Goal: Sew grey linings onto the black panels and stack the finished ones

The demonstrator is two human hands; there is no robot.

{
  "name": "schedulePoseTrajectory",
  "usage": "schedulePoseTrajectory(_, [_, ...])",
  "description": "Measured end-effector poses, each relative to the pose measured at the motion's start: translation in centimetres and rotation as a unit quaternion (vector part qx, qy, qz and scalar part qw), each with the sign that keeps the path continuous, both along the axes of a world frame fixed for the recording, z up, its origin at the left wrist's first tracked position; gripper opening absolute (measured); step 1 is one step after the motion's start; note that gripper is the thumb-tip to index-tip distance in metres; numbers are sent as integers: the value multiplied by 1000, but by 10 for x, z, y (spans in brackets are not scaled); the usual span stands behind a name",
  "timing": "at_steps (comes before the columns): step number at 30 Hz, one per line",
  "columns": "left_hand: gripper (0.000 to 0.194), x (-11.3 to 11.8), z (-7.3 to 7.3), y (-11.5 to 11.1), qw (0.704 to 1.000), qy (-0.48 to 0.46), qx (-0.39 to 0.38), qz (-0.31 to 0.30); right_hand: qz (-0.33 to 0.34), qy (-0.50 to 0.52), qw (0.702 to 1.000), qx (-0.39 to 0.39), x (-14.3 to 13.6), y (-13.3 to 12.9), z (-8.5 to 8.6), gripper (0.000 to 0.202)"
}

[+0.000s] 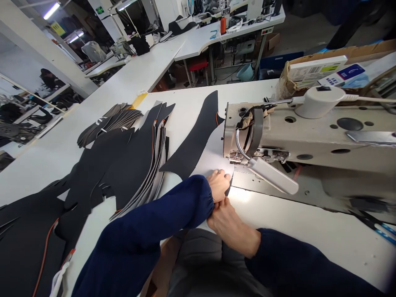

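My left hand [219,185] is curled over the near end of a light grey fabric piece [212,154], just in front of the sewing machine [256,136]. A dark edge of that piece shows beside my fingers. Right below it, my right hand [230,225] pinches at the same edge, its fingertips partly hidden by the left hand. Farther along the table, a black fabric panel [194,138] with an orange-trimmed notch lies against the grey piece. The machine's needle area is beyond my fingers, lit by a small white lamp [274,175].
Stacks of black cut panels [123,161] with orange piping cover the left of the table [253,214]. Scissors [382,231] lie at the right edge. A cardboard box [287,78] with packets stands behind the machine. Another worktable [198,43] holds an orange thread cone [223,25].
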State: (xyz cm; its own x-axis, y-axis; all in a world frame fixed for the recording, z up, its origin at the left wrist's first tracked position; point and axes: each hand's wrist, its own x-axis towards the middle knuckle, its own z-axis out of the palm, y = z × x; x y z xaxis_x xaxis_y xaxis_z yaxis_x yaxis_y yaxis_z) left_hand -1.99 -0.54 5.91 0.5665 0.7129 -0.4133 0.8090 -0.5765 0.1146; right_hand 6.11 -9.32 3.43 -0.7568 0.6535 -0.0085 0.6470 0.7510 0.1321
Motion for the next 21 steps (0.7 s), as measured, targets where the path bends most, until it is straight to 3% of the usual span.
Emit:
schedulePoseTrajectory(7, [27,-2,-6,7,1000,-3,12,-21,-7,-13,1000,-3,-1,9,-15,18])
schedulePoseTrajectory(12, [21,-1,-15,12,999,-28,14,-15,-4,7,999,-45,-1,13,-3,23])
schedulePoseTrajectory(16, [21,4,-15,20,1000,-14,-1,-17,4,18,1000,-15,-5,9,-1,24])
schedulePoseTrajectory(21, [27,8,-8,26,998,-35,13,43,-34,21,997,59,-3,14,-22,21])
